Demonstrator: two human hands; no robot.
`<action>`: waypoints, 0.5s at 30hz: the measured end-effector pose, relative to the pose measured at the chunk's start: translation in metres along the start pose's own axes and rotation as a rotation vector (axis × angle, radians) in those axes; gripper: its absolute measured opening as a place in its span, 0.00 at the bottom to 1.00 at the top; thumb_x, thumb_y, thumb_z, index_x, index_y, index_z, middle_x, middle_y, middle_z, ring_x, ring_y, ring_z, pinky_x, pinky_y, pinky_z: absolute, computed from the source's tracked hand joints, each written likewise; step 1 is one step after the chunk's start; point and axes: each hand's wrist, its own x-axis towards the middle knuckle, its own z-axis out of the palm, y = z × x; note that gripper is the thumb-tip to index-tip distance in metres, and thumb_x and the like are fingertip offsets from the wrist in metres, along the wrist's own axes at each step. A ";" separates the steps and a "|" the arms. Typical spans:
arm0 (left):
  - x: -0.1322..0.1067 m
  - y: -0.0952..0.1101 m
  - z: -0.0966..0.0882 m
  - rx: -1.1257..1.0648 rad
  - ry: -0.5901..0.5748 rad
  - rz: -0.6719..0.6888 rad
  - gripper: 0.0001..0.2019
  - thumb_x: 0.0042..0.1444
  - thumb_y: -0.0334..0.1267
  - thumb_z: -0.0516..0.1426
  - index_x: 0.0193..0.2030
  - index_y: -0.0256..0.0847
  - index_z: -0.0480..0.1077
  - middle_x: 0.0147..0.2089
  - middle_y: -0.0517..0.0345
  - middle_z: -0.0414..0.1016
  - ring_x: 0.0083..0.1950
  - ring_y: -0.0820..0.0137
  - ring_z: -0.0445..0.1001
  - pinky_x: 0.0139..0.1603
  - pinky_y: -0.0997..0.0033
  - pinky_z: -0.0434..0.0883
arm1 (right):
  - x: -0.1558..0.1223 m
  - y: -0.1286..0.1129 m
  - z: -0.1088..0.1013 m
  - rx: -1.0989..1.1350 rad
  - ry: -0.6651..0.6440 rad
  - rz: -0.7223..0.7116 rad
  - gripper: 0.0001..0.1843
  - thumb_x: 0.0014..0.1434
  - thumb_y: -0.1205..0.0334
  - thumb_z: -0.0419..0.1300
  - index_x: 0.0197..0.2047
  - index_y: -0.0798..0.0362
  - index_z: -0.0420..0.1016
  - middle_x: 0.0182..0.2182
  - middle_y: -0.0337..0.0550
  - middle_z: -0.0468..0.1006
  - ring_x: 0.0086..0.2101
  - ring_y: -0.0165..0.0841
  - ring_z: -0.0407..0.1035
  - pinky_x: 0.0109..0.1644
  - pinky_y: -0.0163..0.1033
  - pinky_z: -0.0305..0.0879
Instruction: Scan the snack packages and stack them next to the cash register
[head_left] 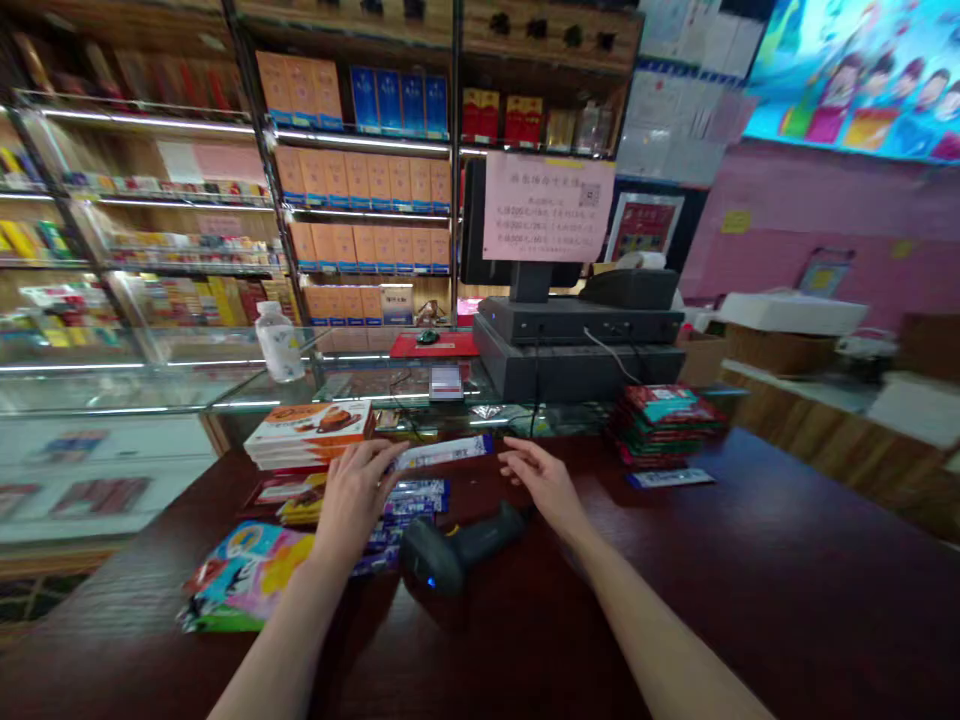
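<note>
Your bare forearms reached across the dark wooden surface (712,570). Left hand (356,495): fingers (382,458) curved against a white-and-blue packet (442,453), end hidden, grip unclear. Right hand (544,482): fingers (517,458) wide, holding nothing, just beside that packet, near a handheld barcode scanner (457,548).

Both arms reach in from the bottom edge, bare forearms angled toward each other, over the dark counter (757,590). Left hand (358,495) is palm down, fingers curved forward, wrist slightly raised; can't tell if it's gripping. Right hand (544,485) is palm down and open, fingers loosely extended toward the left hand, wrist bent slightly. Hands are well apart, both near the counter's middle. Left forearm (281,640), right forearm (660,635) both bare.
</note>
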 end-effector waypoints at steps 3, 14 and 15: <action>0.002 -0.001 -0.006 0.027 0.015 -0.046 0.17 0.62 0.39 0.59 0.58 0.50 0.73 0.52 0.53 0.77 0.53 0.59 0.72 0.53 0.57 0.66 | -0.004 -0.006 -0.009 -0.063 -0.077 -0.046 0.23 0.59 0.51 0.61 0.54 0.54 0.75 0.45 0.51 0.83 0.43 0.41 0.78 0.49 0.47 0.71; 0.002 -0.006 -0.019 0.130 -0.006 -0.151 0.17 0.63 0.39 0.59 0.58 0.50 0.73 0.54 0.54 0.77 0.56 0.56 0.72 0.52 0.55 0.64 | -0.027 -0.035 -0.012 -0.621 -0.665 -0.215 0.34 0.46 0.55 0.75 0.57 0.45 0.77 0.55 0.46 0.78 0.56 0.47 0.69 0.63 0.53 0.59; 0.002 -0.006 -0.020 0.139 -0.010 -0.157 0.17 0.63 0.39 0.59 0.58 0.50 0.73 0.54 0.53 0.77 0.56 0.56 0.72 0.52 0.55 0.64 | -0.028 -0.035 -0.008 -0.664 -0.684 -0.237 0.34 0.46 0.55 0.75 0.58 0.44 0.77 0.55 0.46 0.78 0.57 0.47 0.68 0.65 0.55 0.56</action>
